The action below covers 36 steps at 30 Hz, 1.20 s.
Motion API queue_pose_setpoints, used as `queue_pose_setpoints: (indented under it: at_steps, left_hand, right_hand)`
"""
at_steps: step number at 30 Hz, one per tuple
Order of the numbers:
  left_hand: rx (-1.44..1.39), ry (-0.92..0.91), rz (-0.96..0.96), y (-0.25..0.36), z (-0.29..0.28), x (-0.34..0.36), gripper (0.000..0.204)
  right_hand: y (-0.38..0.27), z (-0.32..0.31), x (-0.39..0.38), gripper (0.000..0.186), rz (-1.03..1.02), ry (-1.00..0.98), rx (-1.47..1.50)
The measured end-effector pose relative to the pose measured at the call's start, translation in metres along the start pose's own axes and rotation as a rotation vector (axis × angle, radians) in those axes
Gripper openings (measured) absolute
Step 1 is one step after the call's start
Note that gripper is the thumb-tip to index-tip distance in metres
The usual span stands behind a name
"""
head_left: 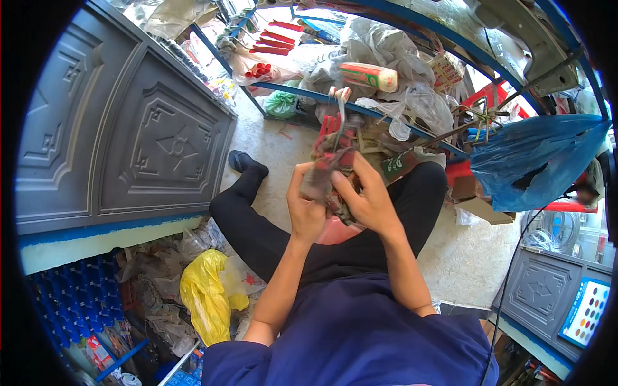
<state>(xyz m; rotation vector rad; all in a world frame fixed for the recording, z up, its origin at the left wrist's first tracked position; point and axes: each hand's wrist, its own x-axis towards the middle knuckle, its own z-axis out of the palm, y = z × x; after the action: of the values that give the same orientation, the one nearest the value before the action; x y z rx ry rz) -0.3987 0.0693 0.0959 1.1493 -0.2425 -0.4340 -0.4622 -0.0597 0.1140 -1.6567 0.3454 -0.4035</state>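
Note:
Both hands are together above my lap at a bundle of red-handled tools (346, 136) with a bent metal rod, resembling paint roller frames. Grey-brown, dirty cloth-like material (317, 184) is bunched around it and smeared by motion. My left hand (307, 204) is closed on this material at the bundle's left side. On the right side, my right hand (368, 198) grips the bundle, its thumb pressed on top. The fingertips of both hands are partly hidden. Just below them, a smooth pinkish-red surface (333, 233) shows between my thighs; its kind I cannot make out.
Ahead stands a blue-framed shelf (306, 94) with plastic bags, red-handled rollers (275, 42) and a wrapped roll (368, 76). Grey panelled cabinets (170, 145) flank the left. A blue bag (537, 161) hangs at right; a yellow bag (209, 296) lies at lower left.

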Motion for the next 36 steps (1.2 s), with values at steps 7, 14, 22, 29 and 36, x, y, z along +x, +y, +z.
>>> queue_pose_setpoints:
  at_steps: [7,14,22,29,36]
  left_hand:
    - [0.175,-0.259,0.166,0.002,-0.010,0.000,0.023]
    - [0.459,-0.035,0.096,-0.020,0.000,0.001,0.019]
    - [0.049,0.006,0.021,-0.029,-0.002,-0.012,0.028]
    - [-0.020,-0.098,0.021,-0.025,-0.001,-0.017,0.029]
    - [0.265,-0.234,0.238,-0.044,0.008,-0.017,0.024]
  right_hand:
    - [0.000,-0.001,0.002,0.021,-0.284,0.226,-0.152]
    - [0.011,-0.028,0.009,0.030,-0.707,0.082,-0.518]
    - [0.025,-0.007,-0.027,0.031,-0.301,0.382,-0.170]
    - [0.028,-0.022,-0.020,0.018,0.130,0.714,0.669]
    - [-0.005,0.000,-0.012,0.016,0.141,0.255,0.462]
